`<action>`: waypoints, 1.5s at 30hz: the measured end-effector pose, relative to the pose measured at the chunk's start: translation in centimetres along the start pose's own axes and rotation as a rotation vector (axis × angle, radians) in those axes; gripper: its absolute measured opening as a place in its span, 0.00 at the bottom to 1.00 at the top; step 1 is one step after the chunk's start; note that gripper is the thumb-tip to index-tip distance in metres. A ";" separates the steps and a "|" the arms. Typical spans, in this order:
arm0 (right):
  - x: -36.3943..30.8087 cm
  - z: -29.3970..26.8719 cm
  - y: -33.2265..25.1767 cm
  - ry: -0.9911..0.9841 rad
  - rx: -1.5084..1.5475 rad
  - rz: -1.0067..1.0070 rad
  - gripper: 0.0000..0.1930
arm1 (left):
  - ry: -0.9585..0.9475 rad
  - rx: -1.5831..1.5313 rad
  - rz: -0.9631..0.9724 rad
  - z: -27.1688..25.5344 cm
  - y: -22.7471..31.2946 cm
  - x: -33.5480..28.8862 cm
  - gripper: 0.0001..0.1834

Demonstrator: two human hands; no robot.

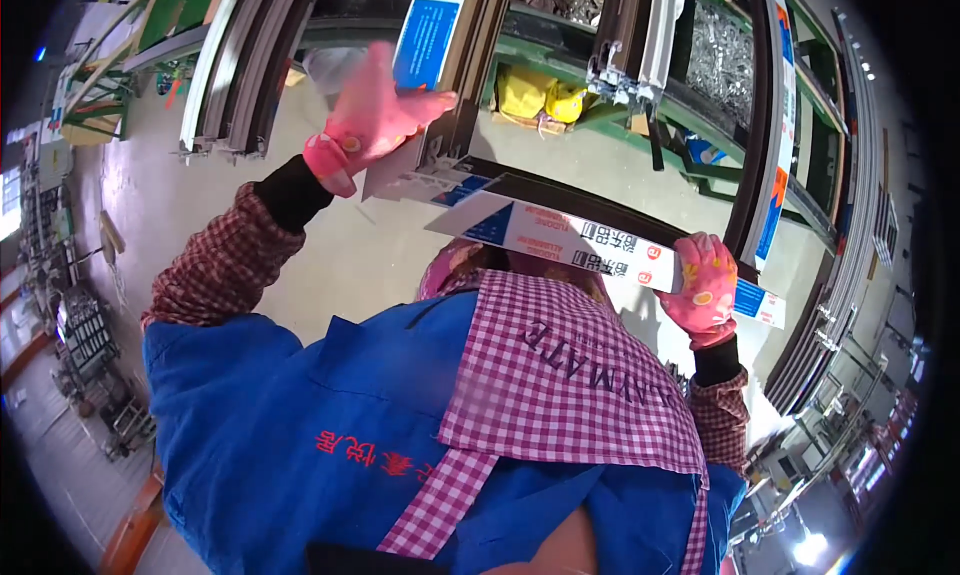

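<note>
Gripping a red-and-black-lettered white strip is the right hand, while the left hand splays.

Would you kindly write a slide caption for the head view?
Pink-gloved right hand grasps a white-and-blue strip along a brown frame, left hand spread open.

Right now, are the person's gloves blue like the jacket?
No, the left hand and right hand both wear pink gloves, while the jacket is blue.
</note>
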State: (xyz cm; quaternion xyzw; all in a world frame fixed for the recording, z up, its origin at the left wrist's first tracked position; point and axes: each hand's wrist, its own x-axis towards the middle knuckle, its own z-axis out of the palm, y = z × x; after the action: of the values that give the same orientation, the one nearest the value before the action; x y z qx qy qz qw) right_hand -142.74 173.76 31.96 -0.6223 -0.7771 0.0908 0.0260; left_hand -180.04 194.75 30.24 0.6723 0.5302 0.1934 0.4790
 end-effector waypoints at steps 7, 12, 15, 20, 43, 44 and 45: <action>0.8 -0.1 -1.0 -0.072 0.030 0.066 0.30 | -0.008 -0.396 0.127 0.9 -0.1 -0.6 0.36; 1.4 -0.1 -1.7 -0.068 -0.034 0.072 0.29 | 0.014 -0.292 0.127 0.5 -1.7 0.2 0.47; 0.9 0.2 -1.4 -0.043 -0.011 0.057 0.28 | 0.017 -0.308 0.123 0.5 -1.9 -0.1 0.48; 2.1 -0.2 -1.6 -0.069 -0.008 0.022 0.28 | 0.006 -0.374 0.106 0.5 -1.6 -0.7 0.46; 0.8 1.5 -0.8 -0.054 -0.009 -0.032 0.30 | 0.015 -0.438 0.002 0.3 -0.5 -1.0 0.43; 0.8 1.5 -0.8 -0.053 -0.017 -0.042 0.30 | 0.006 -0.465 -0.066 0.3 0.0 -1.0 0.43; 0.8 1.6 -0.9 -0.053 -0.019 -0.040 0.30 | 0.003 -0.466 -0.064 0.3 -0.1 -0.9 0.43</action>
State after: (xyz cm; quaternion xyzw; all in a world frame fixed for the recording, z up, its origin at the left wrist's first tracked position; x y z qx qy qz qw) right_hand -143.98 174.21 30.50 -0.6044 -0.7905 0.0993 0.0015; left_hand -180.25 193.79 30.25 0.5260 0.4931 0.2964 0.6263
